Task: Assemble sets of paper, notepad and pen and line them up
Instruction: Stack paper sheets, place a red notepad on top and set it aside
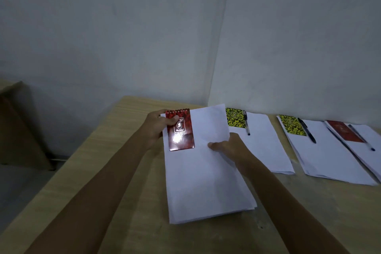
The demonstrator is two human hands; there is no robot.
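Left hand (157, 125): pinching red notepad (180, 130) at paper stack's (206, 181) ten o'clock corner.
Right hand (228, 146): fingers spread, pressing the stack's top sheet.

We note a light wooden table (132, 163) with a pale, straight grain; its left edge runs diagonally from the near left toward the far corner. We see small dark specks on its near right surface. Behind it two plain grey-white plastered walls (115, 33) meet in a vertical corner seam above the table's far edge. At far left a brown wooden cabinet (14, 121) stands against the wall, on a grey floor (22, 187) that lies in shadow.
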